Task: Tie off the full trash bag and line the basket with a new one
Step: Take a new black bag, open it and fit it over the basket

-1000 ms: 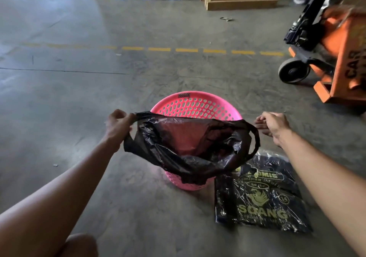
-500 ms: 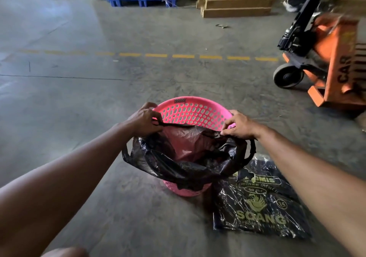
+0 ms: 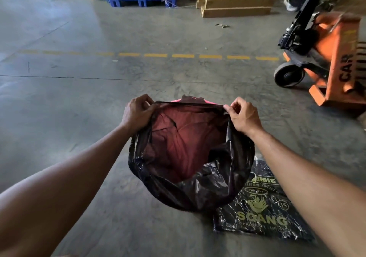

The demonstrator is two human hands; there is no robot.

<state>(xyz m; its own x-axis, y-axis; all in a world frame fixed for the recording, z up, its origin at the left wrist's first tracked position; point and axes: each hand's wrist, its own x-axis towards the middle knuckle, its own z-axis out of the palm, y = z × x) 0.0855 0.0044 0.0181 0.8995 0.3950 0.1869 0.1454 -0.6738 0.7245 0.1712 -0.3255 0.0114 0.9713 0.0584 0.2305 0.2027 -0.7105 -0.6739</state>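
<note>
My left hand [image 3: 137, 112] and right hand [image 3: 244, 116] each pinch the black bag's [image 3: 200, 189] far hem, stretched left–right over the pink basket [image 3: 176, 100] on the floor; its mouth opens upward toward me.

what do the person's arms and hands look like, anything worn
Both arms are bare along their whole visible length, with no sleeves showing. The left hand and right hand wear no gloves; no watch, bracelet or ring is visible on either.
</note>
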